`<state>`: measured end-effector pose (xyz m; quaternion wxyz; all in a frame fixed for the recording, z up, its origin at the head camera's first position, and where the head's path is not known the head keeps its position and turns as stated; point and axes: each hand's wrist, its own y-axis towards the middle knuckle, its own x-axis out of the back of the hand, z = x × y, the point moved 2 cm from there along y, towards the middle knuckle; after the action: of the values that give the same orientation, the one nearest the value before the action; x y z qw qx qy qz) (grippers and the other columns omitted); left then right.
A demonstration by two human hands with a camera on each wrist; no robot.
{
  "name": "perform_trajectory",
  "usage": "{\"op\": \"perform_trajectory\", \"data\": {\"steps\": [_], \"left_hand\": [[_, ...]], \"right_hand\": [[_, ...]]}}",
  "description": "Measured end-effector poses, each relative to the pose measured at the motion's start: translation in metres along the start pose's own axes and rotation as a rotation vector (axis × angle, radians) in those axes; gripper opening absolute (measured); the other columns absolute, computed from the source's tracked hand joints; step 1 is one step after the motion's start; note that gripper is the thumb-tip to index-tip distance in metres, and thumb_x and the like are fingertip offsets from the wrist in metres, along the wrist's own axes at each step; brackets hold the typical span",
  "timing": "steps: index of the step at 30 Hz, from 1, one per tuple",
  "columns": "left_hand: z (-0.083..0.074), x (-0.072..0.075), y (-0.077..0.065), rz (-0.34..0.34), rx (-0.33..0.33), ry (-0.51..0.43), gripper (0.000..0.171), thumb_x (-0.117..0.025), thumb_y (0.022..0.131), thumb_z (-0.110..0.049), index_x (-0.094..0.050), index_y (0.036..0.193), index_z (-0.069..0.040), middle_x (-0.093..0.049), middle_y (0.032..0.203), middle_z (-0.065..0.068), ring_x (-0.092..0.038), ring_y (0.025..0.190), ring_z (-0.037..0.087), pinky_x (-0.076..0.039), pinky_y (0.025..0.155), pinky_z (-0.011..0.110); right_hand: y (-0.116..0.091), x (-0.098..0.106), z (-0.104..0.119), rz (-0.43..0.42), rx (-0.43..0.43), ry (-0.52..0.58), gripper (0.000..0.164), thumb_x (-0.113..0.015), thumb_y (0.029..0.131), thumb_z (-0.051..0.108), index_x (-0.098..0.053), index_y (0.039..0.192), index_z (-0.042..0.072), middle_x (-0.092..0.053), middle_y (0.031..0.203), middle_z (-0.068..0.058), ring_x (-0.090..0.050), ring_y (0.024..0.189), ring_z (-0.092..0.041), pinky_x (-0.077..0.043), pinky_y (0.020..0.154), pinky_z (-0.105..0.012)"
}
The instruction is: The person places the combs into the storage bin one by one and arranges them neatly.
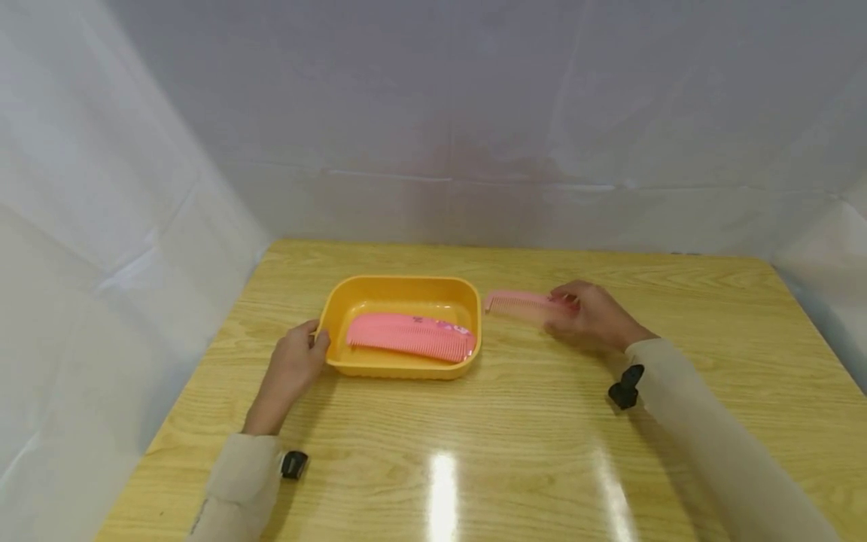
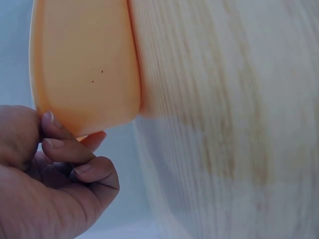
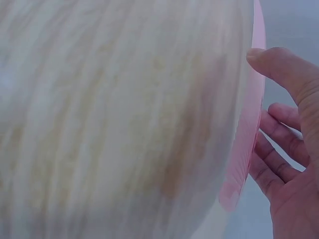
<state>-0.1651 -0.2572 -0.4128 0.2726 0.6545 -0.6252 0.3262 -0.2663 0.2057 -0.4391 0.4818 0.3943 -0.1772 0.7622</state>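
On the table stands a yellow plastic basket point(image 1: 400, 372) with a pink comb point(image 1: 409, 336) lying inside, its teeth toward the near side. My left hand point(image 1: 296, 364) grips the basket's left end, the thumb over the rim; the left wrist view has the fingers of that hand point(image 2: 70, 184) curled at the basket's corner. To the right of the basket, my right hand point(image 1: 588, 316) pinches a second pink comb point(image 1: 518, 302) by its right end, teeth downward. Seen from the right wrist, this comb point(image 3: 249, 114) runs between thumb and fingers.
The wood-grain table point(image 1: 528, 459) extends around the basket on all sides. Behind it hangs a pale sheet point(image 1: 433, 113), and another sheet point(image 1: 101, 248) closes off the left side. A small black device point(image 1: 625, 388) sits at the right cuff.
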Motion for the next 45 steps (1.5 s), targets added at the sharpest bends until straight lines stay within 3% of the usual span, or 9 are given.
{"op": "perform_trajectory", "data": {"steps": [4, 13, 24, 38, 45], "left_hand": [[0.0, 0.0, 0.0, 0.004, -0.002, -0.001, 0.027, -0.042, 0.107, -0.016, -0.06, 0.11, 0.005, -0.043, 0.06, 0.003, -0.038, 0.049, 0.015, -0.034, 0.044, 0.028], [0.0, -0.001, 0.001, -0.004, -0.019, 0.005, 0.026, -0.042, 0.106, -0.015, -0.06, 0.107, 0.004, -0.044, 0.06, 0.004, -0.039, 0.049, 0.016, -0.034, 0.044, 0.028], [0.001, -0.001, 0.001, -0.012, -0.022, 0.01, 0.028, -0.042, 0.106, -0.015, -0.061, 0.11, 0.005, -0.044, 0.06, 0.004, -0.038, 0.048, 0.016, -0.034, 0.044, 0.028], [0.0, -0.001, 0.003, -0.02, -0.025, 0.011, 0.027, -0.043, 0.106, -0.015, -0.061, 0.108, 0.005, -0.045, 0.061, 0.003, -0.039, 0.049, 0.015, -0.034, 0.044, 0.028], [0.0, 0.0, 0.002, -0.006, -0.002, 0.008, 0.032, -0.042, 0.106, -0.016, -0.061, 0.119, 0.006, -0.045, 0.062, 0.004, -0.04, 0.05, 0.015, -0.035, 0.044, 0.028]], "right_hand": [[0.002, 0.007, 0.001, -0.039, 0.048, -0.005, 0.046, -0.084, 0.083, 0.014, -0.067, 0.12, -0.007, -0.068, 0.111, -0.019, -0.061, 0.098, -0.033, -0.052, 0.083, -0.049], [0.004, 0.023, 0.013, -0.092, 0.052, 0.046, 0.047, -0.083, 0.086, 0.018, -0.066, 0.123, -0.005, -0.067, 0.119, -0.02, -0.061, 0.1, -0.031, -0.05, 0.084, -0.049], [0.018, 0.031, 0.045, -0.126, 0.11, 0.052, 0.048, -0.085, 0.083, 0.02, -0.068, 0.122, -0.002, -0.07, 0.116, -0.017, -0.063, 0.097, -0.029, -0.052, 0.082, -0.047], [0.032, 0.015, 0.098, -0.135, 0.146, 0.064, 0.053, -0.089, 0.078, 0.019, -0.068, 0.12, -0.005, -0.07, 0.112, -0.02, -0.064, 0.095, -0.032, -0.054, 0.083, -0.047], [0.041, -0.005, 0.124, -0.094, 0.166, 0.037, 0.056, -0.089, 0.078, 0.024, -0.068, 0.122, -0.004, -0.069, 0.115, -0.018, -0.063, 0.1, -0.031, -0.053, 0.085, -0.045]]}}
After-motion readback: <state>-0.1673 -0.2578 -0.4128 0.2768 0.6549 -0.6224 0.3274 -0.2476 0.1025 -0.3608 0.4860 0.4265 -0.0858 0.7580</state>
